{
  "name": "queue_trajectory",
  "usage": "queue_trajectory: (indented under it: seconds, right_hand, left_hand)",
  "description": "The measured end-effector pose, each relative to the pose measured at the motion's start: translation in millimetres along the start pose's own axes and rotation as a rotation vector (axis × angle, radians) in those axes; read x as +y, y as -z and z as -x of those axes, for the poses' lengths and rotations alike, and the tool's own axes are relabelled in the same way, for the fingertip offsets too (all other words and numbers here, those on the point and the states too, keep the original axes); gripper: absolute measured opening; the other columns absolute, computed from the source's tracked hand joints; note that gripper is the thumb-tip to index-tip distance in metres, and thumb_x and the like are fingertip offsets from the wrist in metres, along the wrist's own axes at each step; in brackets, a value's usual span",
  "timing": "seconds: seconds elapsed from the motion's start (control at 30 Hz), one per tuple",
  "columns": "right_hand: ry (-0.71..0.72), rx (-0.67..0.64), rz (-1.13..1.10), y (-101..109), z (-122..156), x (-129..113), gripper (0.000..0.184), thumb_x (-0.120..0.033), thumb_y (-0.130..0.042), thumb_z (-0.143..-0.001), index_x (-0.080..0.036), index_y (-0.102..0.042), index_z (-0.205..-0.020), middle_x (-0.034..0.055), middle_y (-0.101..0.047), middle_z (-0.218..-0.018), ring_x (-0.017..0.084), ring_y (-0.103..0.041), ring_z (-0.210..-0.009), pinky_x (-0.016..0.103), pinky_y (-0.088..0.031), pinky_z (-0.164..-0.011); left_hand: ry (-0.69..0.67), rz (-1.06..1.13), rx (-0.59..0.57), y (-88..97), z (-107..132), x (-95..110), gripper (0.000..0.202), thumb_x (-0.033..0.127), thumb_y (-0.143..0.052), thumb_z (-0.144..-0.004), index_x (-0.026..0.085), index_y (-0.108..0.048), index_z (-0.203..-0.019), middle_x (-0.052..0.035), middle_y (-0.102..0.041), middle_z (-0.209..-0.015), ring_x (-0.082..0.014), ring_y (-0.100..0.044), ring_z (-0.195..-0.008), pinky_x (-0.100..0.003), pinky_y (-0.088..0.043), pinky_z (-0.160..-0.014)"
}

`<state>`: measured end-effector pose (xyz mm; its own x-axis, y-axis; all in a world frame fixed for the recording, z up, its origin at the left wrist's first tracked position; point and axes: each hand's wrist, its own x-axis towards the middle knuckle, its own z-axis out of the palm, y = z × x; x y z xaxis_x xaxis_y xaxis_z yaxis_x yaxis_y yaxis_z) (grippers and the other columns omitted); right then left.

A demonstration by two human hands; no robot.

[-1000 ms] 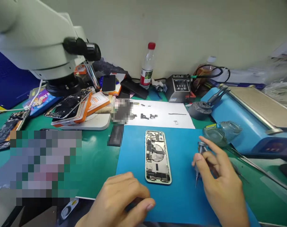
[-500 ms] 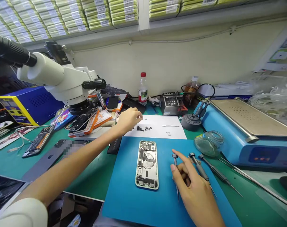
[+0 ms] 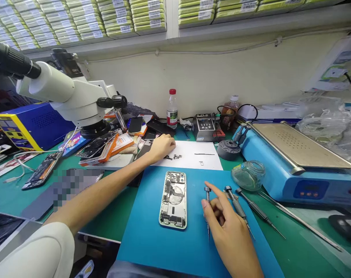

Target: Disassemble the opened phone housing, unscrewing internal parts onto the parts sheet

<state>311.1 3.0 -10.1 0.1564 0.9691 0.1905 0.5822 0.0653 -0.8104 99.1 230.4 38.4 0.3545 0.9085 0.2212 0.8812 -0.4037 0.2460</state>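
Note:
An opened smartphone (image 3: 173, 200) lies on the blue mat (image 3: 146, 247), its circuit boards and a round coil exposed. Over the left part of a white paper sheet (image 3: 189, 148) reaches my left hand (image 3: 163, 148). Its fingers are bent and pressed together, and whatever is in them is hidden. Small dark phone parts (image 3: 177, 156) lie on the paper beside it. My right hand (image 3: 231, 231), right of the phone, grips a precision screwdriver (image 3: 208, 204) upright, forefinger on its cap and tip pointing down. Two more screwdrivers, a grey one (image 3: 236, 204) and a dark one (image 3: 259, 210), lie to its right.
A microscope (image 3: 73, 96) rises at the left, above stacked phone parts and boxes. On the right stand a glass jar (image 3: 248, 175) and a blue heating plate unit (image 3: 282, 173); tweezers (image 3: 305, 224) lie in front. A bottle (image 3: 172, 112) and a small control box (image 3: 204, 127) stand behind.
The view has shifted slightly, moving the scene left. My left hand has gone a little farther right over the paper. My right hand still holds the screwdriver in much the same place.

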Motion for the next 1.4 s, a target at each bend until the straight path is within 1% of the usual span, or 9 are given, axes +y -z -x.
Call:
queue_trajectory:
  seconds: [0.13, 0.2, 0.27, 0.33, 0.47, 0.63, 1.2, 1.3, 1.4]
  right_hand:
    - [-0.019, -0.014, 0.018, 3.6, -0.7, -5.2, 0.054, -0.064, -0.055, -0.104, -0.033, -0.067, -0.147, -0.0046, -0.064, -0.07, 0.015, -0.056, -0.054, 0.027, -0.05, -0.051]
    - [-0.035, -0.012, 0.02, 3.3, -0.2, -5.1, 0.055, -0.065, -0.055, -0.103, -0.034, -0.067, -0.147, -0.004, -0.066, -0.074, 0.016, -0.059, -0.058, 0.027, -0.051, -0.054]
    - [-0.049, -0.004, 0.021, 2.1, 0.5, -3.9, 0.056, -0.067, -0.056, -0.102, -0.036, -0.067, -0.148, -0.0034, -0.068, -0.077, 0.016, -0.062, -0.061, 0.026, -0.052, -0.055]
    - [-0.058, 0.013, 0.032, 0.7, 0.7, -2.9, 0.056, -0.067, -0.058, -0.101, -0.037, -0.067, -0.147, -0.0028, -0.07, -0.079, 0.016, -0.066, -0.063, 0.025, -0.051, -0.054]
    - [-0.071, 0.035, 0.072, -0.3, -0.8, -4.0, 0.055, -0.068, -0.06, -0.1, -0.039, -0.069, -0.146, -0.002, -0.073, -0.081, 0.016, -0.07, -0.065, 0.024, -0.05, -0.051]
    - [-0.09, 0.039, 0.091, -0.3, -1.8, -4.4, 0.057, -0.07, -0.061, -0.097, -0.041, -0.069, -0.146, -0.0013, -0.075, -0.083, 0.019, -0.076, -0.073, 0.025, -0.05, -0.05]
    - [-0.087, 0.057, 0.083, -1.6, -1.7, 0.8, 0.058, -0.071, -0.064, -0.099, -0.039, -0.07, -0.146, 0.0, -0.075, -0.084, 0.021, -0.072, -0.07, 0.029, -0.054, -0.054]
    - [-0.117, 0.158, -0.019, -2.8, -3.0, -0.4, 0.064, -0.071, -0.071, -0.095, -0.037, -0.068, -0.149, 0.0021, -0.076, -0.087, 0.022, -0.072, -0.074, 0.03, -0.057, -0.057]
    - [-0.142, 0.327, -0.181, -5.1, -3.5, -8.3, 0.074, -0.065, -0.082, -0.089, -0.034, -0.063, -0.153, 0.0024, -0.077, -0.09, 0.018, -0.064, -0.064, 0.03, -0.055, -0.055]
  left_hand:
    - [-0.02, 0.135, -0.005, 21.1, 33.8, 4.4, 0.035, 0.041, -0.073, -0.109, 0.02, -0.07, -0.137, -0.0113, -0.071, -0.14, -0.0268, -0.074, -0.118, -0.049, -0.065, -0.1]
    - [-0.05, 0.214, -0.021, 33.0, 70.4, 6.2, 0.03, 0.04, -0.073, -0.109, 0.018, -0.073, -0.129, -0.0098, -0.075, -0.13, -0.0241, -0.075, -0.11, -0.046, -0.066, -0.096]
    - [-0.072, 0.282, -0.036, 40.6, 114.5, 8.4, 0.018, 0.038, -0.071, -0.11, 0.021, -0.077, -0.113, -0.0034, -0.08, -0.116, -0.0182, -0.076, -0.098, -0.034, -0.064, -0.088]
    - [-0.076, 0.321, -0.035, 40.8, 157.3, 11.0, 0.009, 0.03, -0.074, -0.109, 0.025, -0.079, -0.104, 0.003, -0.082, -0.104, -0.0143, -0.075, -0.088, -0.025, -0.059, -0.077]
    - [-0.087, 0.333, -0.001, 23.0, 210.2, 15.4, 0.005, 0.02, -0.078, -0.105, 0.024, -0.078, -0.101, 0.0037, -0.082, -0.098, -0.0154, -0.075, -0.088, -0.027, -0.055, -0.08]
    - [-0.109, 0.311, 0.07, 6.5, 218.3, 20.7, 0.006, 0.022, -0.07, -0.11, 0.022, -0.076, -0.108, -0.0007, -0.08, -0.109, -0.019, -0.075, -0.097, -0.032, -0.054, -0.086]
    - [-0.146, 0.276, 0.136, 2.2, 216.0, 19.9, 0.014, 0.026, -0.068, -0.111, 0.022, -0.081, -0.107, 0.0007, -0.08, -0.1, -0.0185, -0.074, -0.086, -0.033, -0.053, -0.075]
    - [-0.136, 0.291, 0.144, 0.2, 217.7, 21.0, 0.015, 0.026, -0.067, -0.112, 0.022, -0.081, -0.107, 0.0003, -0.081, -0.101, -0.0185, -0.074, -0.086, -0.033, -0.053, -0.076]
    - [-0.117, 0.335, 0.163, -2.7, 221.0, 21.4, 0.018, 0.027, -0.066, -0.113, 0.023, -0.081, -0.106, 0.0, -0.082, -0.102, -0.019, -0.075, -0.088, -0.034, -0.054, -0.079]
